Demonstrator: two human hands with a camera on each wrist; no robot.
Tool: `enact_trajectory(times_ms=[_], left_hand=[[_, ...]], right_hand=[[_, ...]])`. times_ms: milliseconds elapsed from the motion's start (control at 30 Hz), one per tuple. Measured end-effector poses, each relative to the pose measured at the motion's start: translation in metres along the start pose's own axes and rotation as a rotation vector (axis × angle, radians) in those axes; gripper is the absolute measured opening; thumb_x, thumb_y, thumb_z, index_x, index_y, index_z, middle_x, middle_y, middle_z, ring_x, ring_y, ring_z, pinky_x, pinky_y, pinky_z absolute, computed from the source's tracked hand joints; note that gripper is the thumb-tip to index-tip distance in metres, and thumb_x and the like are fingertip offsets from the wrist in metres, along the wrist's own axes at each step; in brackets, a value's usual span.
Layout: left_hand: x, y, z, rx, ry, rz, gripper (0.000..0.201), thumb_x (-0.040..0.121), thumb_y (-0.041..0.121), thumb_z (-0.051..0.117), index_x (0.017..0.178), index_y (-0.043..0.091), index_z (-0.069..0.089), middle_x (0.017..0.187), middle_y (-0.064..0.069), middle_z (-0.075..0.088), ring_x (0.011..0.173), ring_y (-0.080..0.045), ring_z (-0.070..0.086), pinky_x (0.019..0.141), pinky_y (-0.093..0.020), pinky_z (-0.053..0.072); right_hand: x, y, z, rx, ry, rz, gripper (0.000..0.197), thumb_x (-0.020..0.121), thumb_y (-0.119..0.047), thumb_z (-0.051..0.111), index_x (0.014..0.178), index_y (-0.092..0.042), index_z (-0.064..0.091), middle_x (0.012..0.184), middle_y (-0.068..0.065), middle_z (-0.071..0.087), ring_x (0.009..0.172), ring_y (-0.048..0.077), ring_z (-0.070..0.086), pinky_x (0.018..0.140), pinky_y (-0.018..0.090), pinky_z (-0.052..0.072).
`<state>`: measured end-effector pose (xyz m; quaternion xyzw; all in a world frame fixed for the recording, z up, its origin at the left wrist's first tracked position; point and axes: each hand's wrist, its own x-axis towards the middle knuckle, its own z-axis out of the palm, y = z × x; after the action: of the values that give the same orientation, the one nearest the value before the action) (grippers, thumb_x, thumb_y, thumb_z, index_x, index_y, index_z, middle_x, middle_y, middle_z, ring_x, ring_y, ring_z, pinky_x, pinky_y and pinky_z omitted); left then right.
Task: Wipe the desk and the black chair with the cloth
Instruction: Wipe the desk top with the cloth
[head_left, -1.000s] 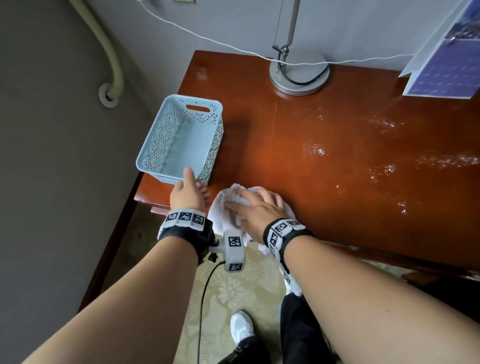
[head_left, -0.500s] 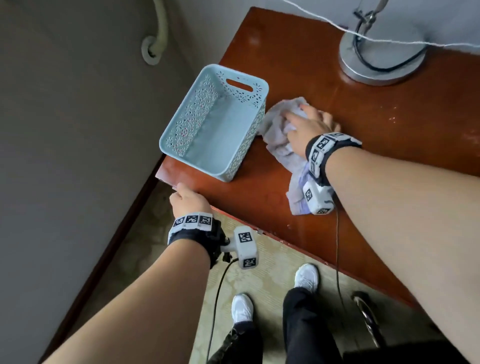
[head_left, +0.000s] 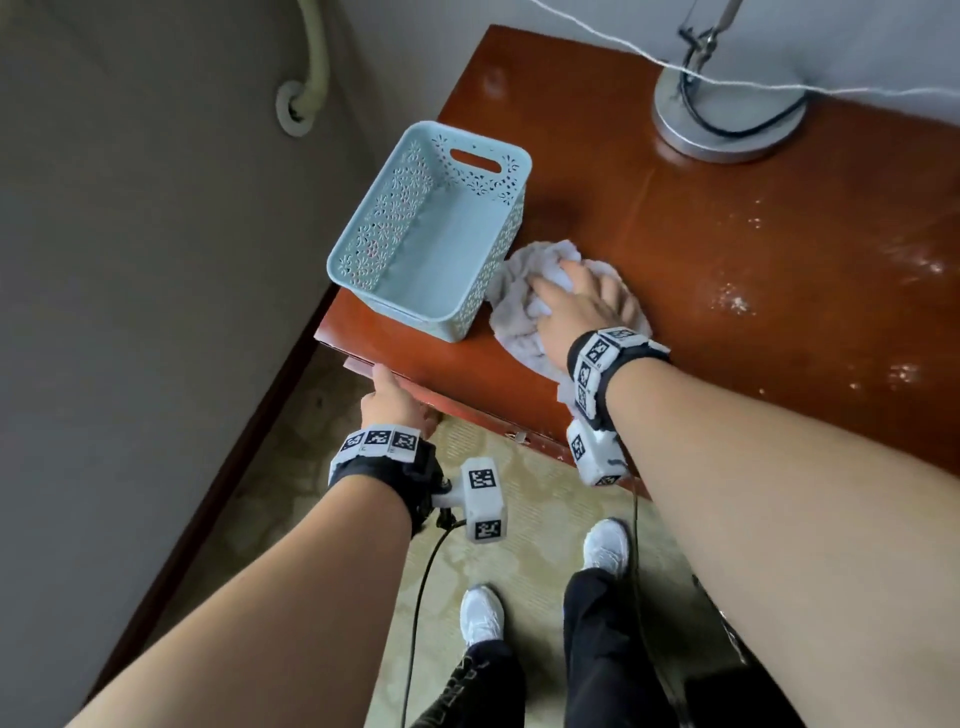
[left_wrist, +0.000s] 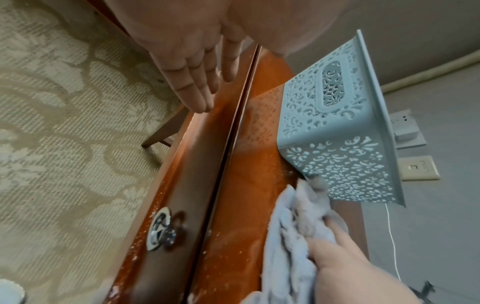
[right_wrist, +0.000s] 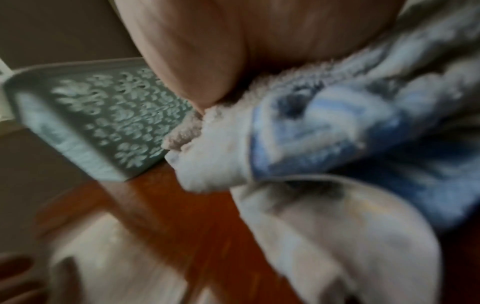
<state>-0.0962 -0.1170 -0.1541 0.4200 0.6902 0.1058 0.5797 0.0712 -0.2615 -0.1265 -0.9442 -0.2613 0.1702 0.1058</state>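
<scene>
On the red-brown desk (head_left: 753, 364) lies a bunched white and blue cloth (head_left: 519, 317), touching the right side of the basket. My right hand (head_left: 582, 301) lies on top of it, fingers curved into the folds and pressing it down; the right wrist view shows the cloth (right_wrist: 324, 133), blurred. My left hand (head_left: 395, 402) rests at the desk's front left edge, thumb on top. Its fingers (left_wrist: 200, 82) lie straight against the drawer front and hold nothing. At the lower right a black shape (head_left: 737, 691) is partly in view; I cannot tell whether it is the chair.
A pale blue perforated basket (head_left: 431, 228) stands on the desk's left end. A round metal lamp base (head_left: 727, 119) stands at the back, under a white cord (head_left: 597, 36). White specks (head_left: 727, 301) dot the desk on the right. The drawer has a metal knob (left_wrist: 161, 230).
My left hand left the basket and dropped to the desk's front edge. My right hand carried the cloth from the front edge up beside the basket, then drew it back a little.
</scene>
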Motion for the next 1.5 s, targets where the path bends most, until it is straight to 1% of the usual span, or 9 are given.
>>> enact_trajectory(times_ms=[133, 233, 333, 533, 867, 1000, 1233, 1367, 1500], left_hand=[[-0.024, -0.006, -0.01, 0.081, -0.103, -0.024, 0.053, 0.099, 0.057, 0.044, 0.081, 0.01, 0.06, 0.058, -0.005, 0.059, 0.048, -0.023, 0.059, 0.074, -0.042, 0.061], [-0.033, -0.011, -0.014, 0.155, -0.222, -0.001, 0.05, 0.107, 0.05, 0.041, 0.111, 0.005, 0.063, 0.084, -0.008, 0.063, 0.074, -0.026, 0.065, 0.095, -0.043, 0.059], [-0.042, -0.017, -0.012, 0.194, -0.288, -0.011, 0.055, 0.108, 0.047, 0.043, 0.144, 0.005, 0.053, 0.109, -0.009, 0.06, 0.088, -0.027, 0.063, 0.089, -0.04, 0.059], [-0.044, -0.026, -0.013, 0.222, -0.257, 0.012, 0.05, 0.105, 0.052, 0.044, 0.086, 0.008, 0.059, 0.079, -0.01, 0.062, 0.077, -0.028, 0.066, 0.096, -0.051, 0.06], [-0.013, -0.037, -0.027, 0.205, -0.336, -0.04, 0.041, 0.097, 0.043, 0.056, 0.095, 0.006, 0.073, 0.08, -0.008, 0.073, 0.077, -0.03, 0.07, 0.076, -0.04, 0.06], [-0.016, -0.037, -0.026, 0.213, -0.444, -0.05, 0.047, 0.082, 0.053, 0.07, 0.099, 0.01, 0.08, 0.092, -0.015, 0.08, 0.09, -0.033, 0.077, 0.09, -0.048, 0.062], [-0.046, -0.047, 0.002, 0.379, -0.643, -0.104, 0.055, 0.089, 0.058, 0.068, 0.104, 0.006, 0.074, 0.094, -0.013, 0.077, 0.088, -0.031, 0.073, 0.09, -0.047, 0.06], [-0.064, -0.048, 0.015, 0.562, -0.691, -0.107, 0.046, 0.1, 0.05, 0.056, 0.097, 0.008, 0.073, 0.096, -0.01, 0.078, 0.083, -0.027, 0.072, 0.075, -0.037, 0.059], [-0.067, -0.037, 0.028, 0.6, -0.645, 0.187, 0.029, 0.093, 0.026, 0.055, 0.07, 0.011, 0.064, 0.072, -0.01, 0.069, 0.062, -0.027, 0.06, 0.063, -0.036, 0.05]], right_hand=[[-0.067, -0.022, 0.026, 0.072, -0.052, -0.03, 0.057, 0.087, -0.04, 0.035, 0.14, -0.061, 0.033, 0.155, -0.02, 0.011, 0.138, 0.028, 0.016, 0.117, 0.048, 0.014], [-0.113, -0.012, 0.029, 0.06, -0.049, -0.107, 0.065, 0.09, -0.026, 0.05, 0.144, -0.059, 0.033, 0.156, -0.022, 0.003, 0.138, 0.021, 0.004, 0.119, 0.044, 0.008], [-0.144, 0.023, 0.041, 0.008, -0.013, -0.11, 0.071, 0.087, -0.028, 0.054, 0.145, -0.059, 0.028, 0.162, -0.022, 0.006, 0.147, 0.023, 0.009, 0.12, 0.044, 0.011], [-0.18, 0.077, 0.048, -0.117, 0.132, 0.089, 0.073, 0.087, -0.033, 0.064, 0.145, -0.059, 0.028, 0.16, -0.017, 0.017, 0.144, 0.021, 0.021, 0.113, 0.044, 0.028], [-0.128, -0.025, 0.086, -0.122, 0.189, -0.025, 0.062, 0.088, -0.035, 0.057, 0.142, -0.055, 0.036, 0.157, -0.01, 0.024, 0.129, 0.032, 0.032, 0.104, 0.051, 0.026], [-0.108, -0.063, 0.099, -0.071, 0.118, -0.145, 0.055, 0.09, -0.033, 0.051, 0.138, -0.055, 0.037, 0.155, -0.01, 0.029, 0.127, 0.032, 0.034, 0.103, 0.048, 0.023], [-0.143, -0.007, 0.055, -0.012, 0.097, -0.317, 0.032, 0.1, -0.036, 0.05, 0.13, -0.045, 0.056, 0.143, -0.022, 0.009, 0.132, 0.021, 0.013, 0.111, 0.04, 0.023], [-0.166, 0.047, 0.043, -0.133, 0.093, -0.215, 0.069, 0.088, -0.016, 0.051, 0.142, -0.057, 0.036, 0.154, -0.019, 0.018, 0.138, 0.02, 0.02, 0.109, 0.042, 0.032], [-0.185, 0.098, 0.033, -0.122, 0.098, 0.054, 0.068, 0.085, -0.034, 0.059, 0.145, -0.056, 0.035, 0.156, -0.016, 0.029, 0.137, 0.022, 0.033, 0.105, 0.043, 0.032]])
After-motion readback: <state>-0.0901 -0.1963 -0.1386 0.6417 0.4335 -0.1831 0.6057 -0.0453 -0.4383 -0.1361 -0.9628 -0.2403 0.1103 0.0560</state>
